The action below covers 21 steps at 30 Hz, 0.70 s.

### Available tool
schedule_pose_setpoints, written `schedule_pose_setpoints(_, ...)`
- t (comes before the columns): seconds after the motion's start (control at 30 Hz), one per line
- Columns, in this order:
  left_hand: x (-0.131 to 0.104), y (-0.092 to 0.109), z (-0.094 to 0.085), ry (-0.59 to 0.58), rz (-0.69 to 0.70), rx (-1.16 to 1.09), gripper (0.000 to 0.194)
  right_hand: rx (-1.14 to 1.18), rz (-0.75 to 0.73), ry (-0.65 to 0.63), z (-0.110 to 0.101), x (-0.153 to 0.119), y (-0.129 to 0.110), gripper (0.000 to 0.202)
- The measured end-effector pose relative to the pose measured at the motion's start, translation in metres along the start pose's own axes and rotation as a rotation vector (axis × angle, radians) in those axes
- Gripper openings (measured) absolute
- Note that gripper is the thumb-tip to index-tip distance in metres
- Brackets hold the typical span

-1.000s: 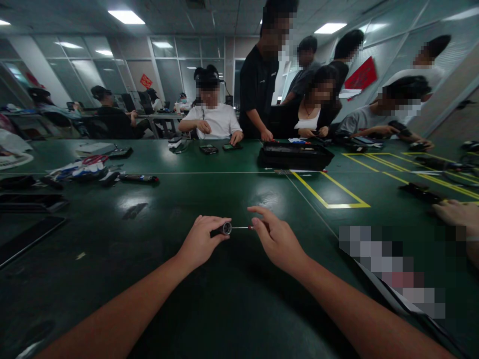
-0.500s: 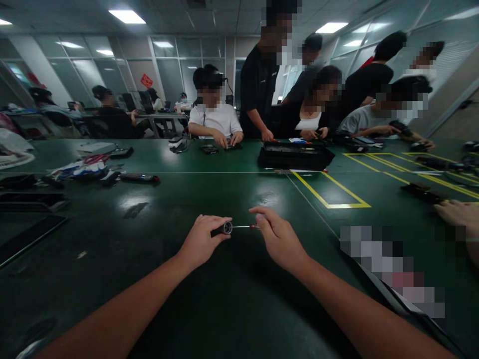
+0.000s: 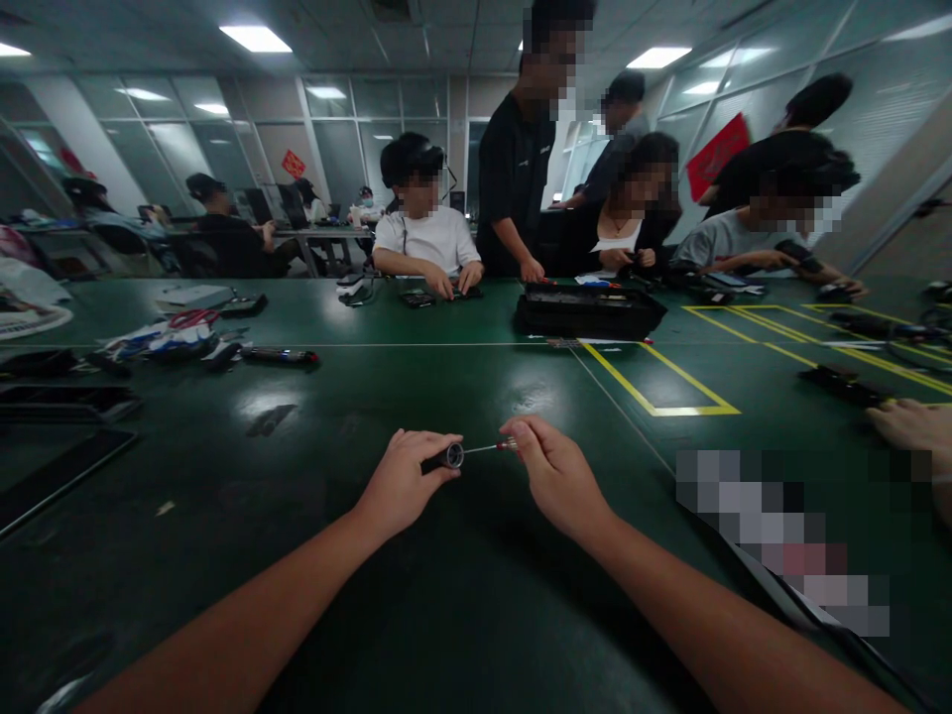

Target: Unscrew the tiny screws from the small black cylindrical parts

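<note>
Green and glossy under the ceiling lights, the bench (image 3: 446, 605) spreads across the frame, with a black tray (image 3: 591, 317) at upper centre right. Near the middle of the frame, the left hand (image 3: 398, 486) grips a dark cylinder (image 3: 437, 459) between thumb and fingers, its ringed end facing the camera. Just to the right, the right hand (image 3: 557, 476) pinches a slim screwdriver-like tool (image 3: 504, 446) by its handle, the thin shaft slanting down towards that ringed end. Whether the tip touches the rim or sits inside is too small to tell. A firm left grip, clear of the ring, should stop the cylinder rolling under side pressure. Light fingertip control seems best on the right, with the shaft lined up squarely to its contact point; at a slant, it could slip and scratch the rim.
</note>
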<state>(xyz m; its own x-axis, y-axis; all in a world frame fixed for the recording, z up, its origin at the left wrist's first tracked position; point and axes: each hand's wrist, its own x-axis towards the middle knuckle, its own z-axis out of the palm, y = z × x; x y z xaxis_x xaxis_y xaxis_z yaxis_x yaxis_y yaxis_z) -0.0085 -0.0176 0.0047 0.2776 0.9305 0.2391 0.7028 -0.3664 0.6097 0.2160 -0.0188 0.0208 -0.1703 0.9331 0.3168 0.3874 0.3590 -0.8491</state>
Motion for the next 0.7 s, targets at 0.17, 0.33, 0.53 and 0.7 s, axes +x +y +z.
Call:
schedule_pose_setpoints(0.17,0.001,0.001,-0.002,0.013,-0.026,-0.004,0.042,0.203,0.04,0.083,0.005,0.002,0.007,0.024)
schedule_pose_setpoints(0.33,0.0,0.002,-0.003,0.04,0.029,0.024,0.042,0.549,0.208,0.151,0.01,0.012,0.013,0.028)
schedule_pose_setpoints(0.53,0.001,-0.001,-0.002,0.0,0.015,0.092,0.041,0.637,0.376,0.243,0.008,0.019,0.026,0.031)
schedule_pose_setpoints(0.7,0.0,-0.001,-0.001,-0.023,0.019,0.066,0.042,0.501,0.257,0.219,0.01,0.016,0.024,0.032)
